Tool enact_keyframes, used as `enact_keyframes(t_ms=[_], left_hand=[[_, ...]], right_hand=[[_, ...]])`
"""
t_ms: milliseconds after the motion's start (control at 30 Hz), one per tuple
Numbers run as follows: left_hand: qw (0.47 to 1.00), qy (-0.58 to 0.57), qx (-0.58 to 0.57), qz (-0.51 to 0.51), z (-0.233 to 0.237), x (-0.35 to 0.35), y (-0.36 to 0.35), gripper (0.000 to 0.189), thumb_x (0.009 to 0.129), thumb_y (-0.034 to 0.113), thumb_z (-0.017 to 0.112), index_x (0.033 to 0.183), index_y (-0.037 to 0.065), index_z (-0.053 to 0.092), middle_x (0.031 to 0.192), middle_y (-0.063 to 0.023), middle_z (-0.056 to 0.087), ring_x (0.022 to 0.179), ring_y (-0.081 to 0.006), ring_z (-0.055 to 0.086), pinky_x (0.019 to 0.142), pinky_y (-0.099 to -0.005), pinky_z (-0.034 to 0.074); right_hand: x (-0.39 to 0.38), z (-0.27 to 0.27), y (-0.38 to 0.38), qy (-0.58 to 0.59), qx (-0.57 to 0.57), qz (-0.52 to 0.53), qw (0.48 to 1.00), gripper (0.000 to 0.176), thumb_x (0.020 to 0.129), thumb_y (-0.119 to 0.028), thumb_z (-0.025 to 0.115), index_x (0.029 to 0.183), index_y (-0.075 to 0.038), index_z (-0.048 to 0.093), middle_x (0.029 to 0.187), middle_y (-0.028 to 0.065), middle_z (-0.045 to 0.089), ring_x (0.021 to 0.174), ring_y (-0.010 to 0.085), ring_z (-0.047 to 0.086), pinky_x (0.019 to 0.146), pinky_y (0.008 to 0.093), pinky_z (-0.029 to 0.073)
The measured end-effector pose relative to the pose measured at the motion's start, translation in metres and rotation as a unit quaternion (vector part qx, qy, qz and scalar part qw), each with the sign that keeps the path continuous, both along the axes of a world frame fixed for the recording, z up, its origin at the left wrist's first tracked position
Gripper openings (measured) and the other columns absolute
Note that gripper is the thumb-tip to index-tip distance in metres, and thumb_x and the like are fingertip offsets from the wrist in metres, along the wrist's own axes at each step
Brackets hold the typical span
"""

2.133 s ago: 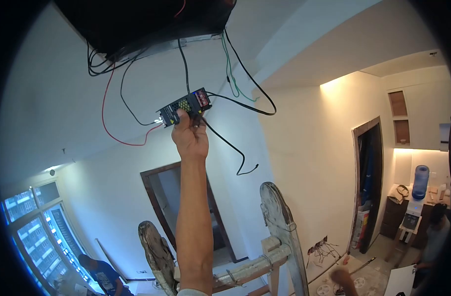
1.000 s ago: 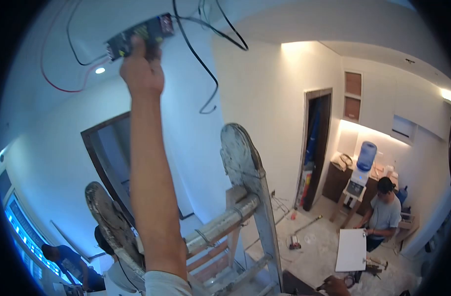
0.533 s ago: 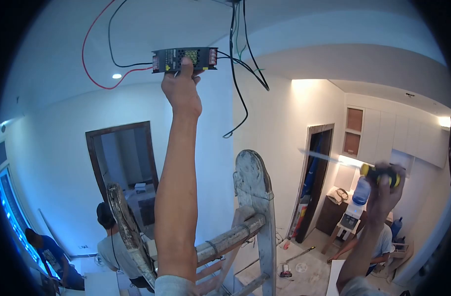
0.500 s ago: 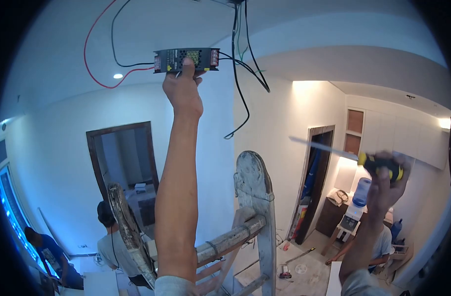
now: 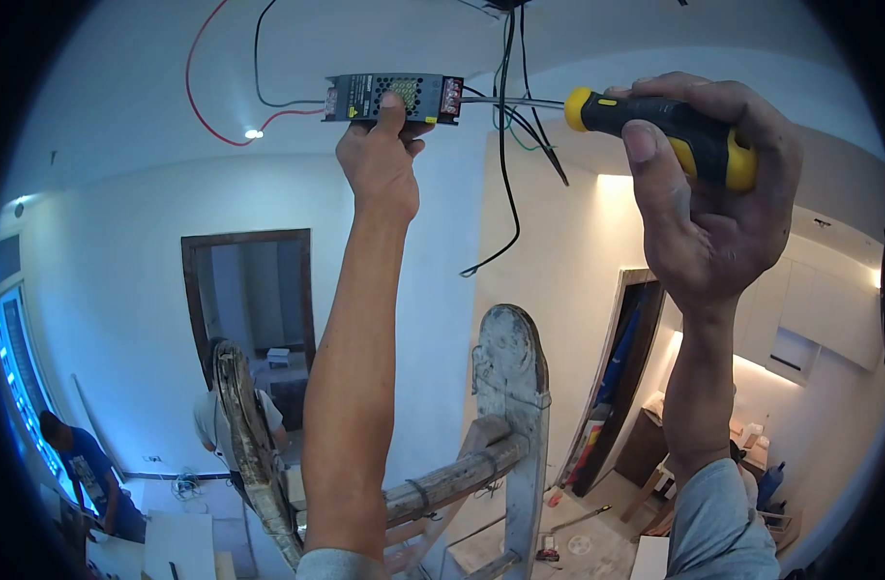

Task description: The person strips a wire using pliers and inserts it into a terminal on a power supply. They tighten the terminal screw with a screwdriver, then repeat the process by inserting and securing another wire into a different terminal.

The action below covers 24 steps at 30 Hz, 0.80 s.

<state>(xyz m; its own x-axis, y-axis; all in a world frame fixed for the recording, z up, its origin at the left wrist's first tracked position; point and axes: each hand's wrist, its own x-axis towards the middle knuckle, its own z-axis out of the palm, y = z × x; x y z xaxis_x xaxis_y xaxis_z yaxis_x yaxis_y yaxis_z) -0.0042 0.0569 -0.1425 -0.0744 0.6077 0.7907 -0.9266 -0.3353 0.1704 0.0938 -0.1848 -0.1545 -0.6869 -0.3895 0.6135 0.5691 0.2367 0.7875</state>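
Observation:
My left hand (image 5: 383, 159) grips a black LED power supply (image 5: 389, 99) from below, thumb across its perforated face. Red and black wires run from the terminal block at its left end; dark wires meet the right end. In my right hand (image 5: 718, 184) is a black-and-yellow screwdriver (image 5: 670, 135), fingers wrapped round the handle. Its shaft points left, with the tip right at the power supply's right terminal block (image 5: 451, 101). Behind the shaft, black and green wires (image 5: 505, 164) hang from the ceiling.
A worn wooden ladder (image 5: 510, 387) rises in front of me, its other rail (image 5: 244, 425) at left. Below left, one person in blue (image 5: 99, 474) bends over and another stands behind the ladder. Doorways open in the walls; a dispenser-side counter and floor tools lie lower right.
My right hand has risen up and to the left, bringing the screwdriver tip to the power supply's right end. The power supply has shifted slightly right and up in view.

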Motion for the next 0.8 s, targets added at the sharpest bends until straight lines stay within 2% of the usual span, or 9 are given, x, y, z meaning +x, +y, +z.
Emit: enact_keyframes(t_ms=[267,367,467,533,767,800], left_hand=[[1.0,-0.002,0.002,0.0,0.001,0.001,0.002,0.032,0.093,0.024,0.073,0.111,0.001,0.059,0.095,-0.0095,0.069,0.079,-0.0235,0.068,0.065,-0.0314,0.046],[1.0,-0.003,-0.006,0.01,0.001,0.002,0.003,0.032,0.092,0.023,0.073,0.11,0.001,0.059,0.094,-0.0093,0.069,0.078,-0.0233,0.068,0.064,-0.0307,0.046],[1.0,0.002,-0.002,0.011,0.001,0.003,0.005,0.031,0.092,0.023,0.073,0.109,0.001,0.059,0.093,-0.0094,0.069,0.078,-0.0229,0.068,0.064,-0.0302,0.047],[1.0,-0.001,0.004,0.019,0.001,0.005,0.005,0.032,0.093,0.026,0.072,0.108,0.001,0.06,0.093,-0.0071,0.07,0.074,-0.0169,0.069,0.062,-0.0267,0.045],[1.0,-0.005,-0.002,0.031,0.0,0.004,0.001,0.03,0.093,0.023,0.071,0.108,0.0,0.06,0.094,-0.0072,0.07,0.074,-0.0171,0.069,0.062,-0.0276,0.045],[0.999,-0.01,0.002,0.049,0.001,0.005,0.001,0.029,0.093,0.021,0.07,0.108,-0.001,0.06,0.094,-0.0076,0.07,0.074,-0.0176,0.068,0.063,-0.0286,0.045]], right_hand=[[-0.001,0.0,-0.004,0.02,0.004,-0.004,1.0,0.039,0.088,0.004,0.068,0.121,0.001,0.046,0.103,0.0198,0.067,0.094,0.0248,0.07,0.085,0.034,0.06],[0.001,-0.001,-0.003,0.019,-0.01,0.028,0.999,0.039,0.088,0.003,0.068,0.121,0.0,0.046,0.104,0.019,0.067,0.095,0.0238,0.069,0.086,0.0334,0.06],[0.002,-0.001,-0.002,0.035,-0.007,0.002,0.999,0.039,0.089,0.001,0.068,0.121,-0.001,0.047,0.105,0.0179,0.067,0.096,0.0233,0.069,0.086,0.0334,0.06],[0.009,0.004,-0.002,0.028,-0.012,-0.008,1.0,0.038,0.089,0.0,0.069,0.12,-0.001,0.047,0.105,0.0167,0.067,0.096,0.0224,0.069,0.086,0.0331,0.06],[0.004,0.004,0.002,0.036,-0.028,0.002,0.999,0.038,0.089,-0.001,0.069,0.121,-0.001,0.048,0.105,0.016,0.067,0.097,0.0215,0.069,0.087,0.0326,0.06],[-0.002,0.004,0.002,0.051,-0.008,-0.018,0.998,0.037,0.089,-0.005,0.072,0.119,-0.001,0.051,0.104,0.0147,0.067,0.096,0.0207,0.069,0.083,0.0311,0.06]])
